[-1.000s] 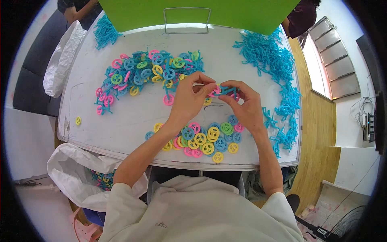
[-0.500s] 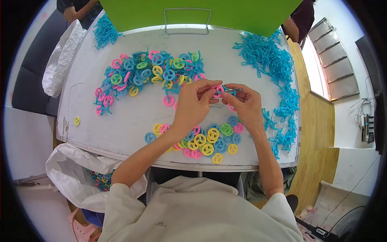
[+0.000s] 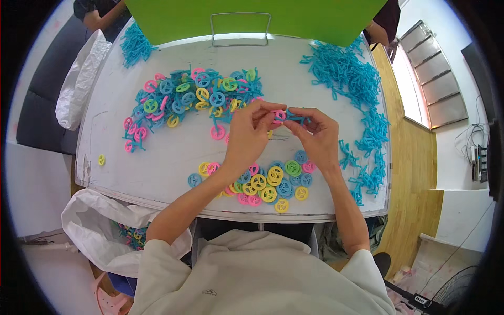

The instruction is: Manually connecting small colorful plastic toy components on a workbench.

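Over the middle of the table, my left hand [image 3: 251,126] pinches a pink spoked plastic wheel [image 3: 279,116] between thumb and fingers. Close on its right, my right hand [image 3: 317,130] has thumb and fingertips closed on a blue forked plastic piece [image 3: 297,118], which meets the wheel. Fingers partly cover the joint between the two. Loose pink, yellow, green and blue wheels [image 3: 274,175] lie in a group below my hands, near the front edge. Beyond my left hand is a heap of blue pieces with coloured wheels on them [image 3: 184,97].
Loose blue pieces [image 3: 346,73] spread down the table's right side; a smaller pile [image 3: 136,46] sits far left. A green panel [image 3: 315,21] with a wire handle [image 3: 240,44] stands at the back. A white sack [image 3: 86,210] holding coloured parts hangs front left. Two other people's arms show beyond.
The pink wheel and blue piece have turned slightly between my fingers. A pink wheel that showed under my right hand is out of sight, and a bit of yellow shows below my left fingertips.
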The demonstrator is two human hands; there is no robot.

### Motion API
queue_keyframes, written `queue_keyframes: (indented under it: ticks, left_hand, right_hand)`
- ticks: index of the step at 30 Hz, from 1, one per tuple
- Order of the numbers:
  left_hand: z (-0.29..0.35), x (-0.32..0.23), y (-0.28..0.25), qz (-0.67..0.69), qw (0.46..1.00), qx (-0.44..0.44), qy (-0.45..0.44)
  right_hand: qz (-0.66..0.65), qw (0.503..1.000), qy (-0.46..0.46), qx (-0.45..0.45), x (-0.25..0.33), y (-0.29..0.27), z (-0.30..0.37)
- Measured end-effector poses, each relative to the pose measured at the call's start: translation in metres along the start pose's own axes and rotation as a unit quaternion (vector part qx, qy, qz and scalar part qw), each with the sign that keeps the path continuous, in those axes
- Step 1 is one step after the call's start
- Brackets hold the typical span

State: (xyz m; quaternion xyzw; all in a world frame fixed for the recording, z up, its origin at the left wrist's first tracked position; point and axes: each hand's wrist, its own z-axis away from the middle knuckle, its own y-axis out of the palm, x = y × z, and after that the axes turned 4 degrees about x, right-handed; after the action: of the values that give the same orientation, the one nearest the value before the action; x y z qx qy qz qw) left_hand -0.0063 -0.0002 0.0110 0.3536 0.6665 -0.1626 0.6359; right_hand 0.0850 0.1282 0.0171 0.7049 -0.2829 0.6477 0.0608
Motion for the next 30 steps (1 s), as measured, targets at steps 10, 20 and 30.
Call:
queue_keyframes:
  ticks: [10,20,30]
  left_hand:
    - [-0.011,-0.007,-0.026,-0.341,0.935,-0.051,0.088]
    - [0.012,-0.003,0.005,-0.367,0.905,0.172,0.126]
    - [0.011,0.014,0.011,-0.334,0.914,0.229,0.024]
  right_hand:
    - [0.155,0.987,0.013,-0.029,0.030,-0.110,0.013]
    - [0.442,0.890,0.114,0.023,-0.013,-0.113,0.055]
    - [0.163,0.981,0.102,-0.013,0.014,-0.097,0.030]
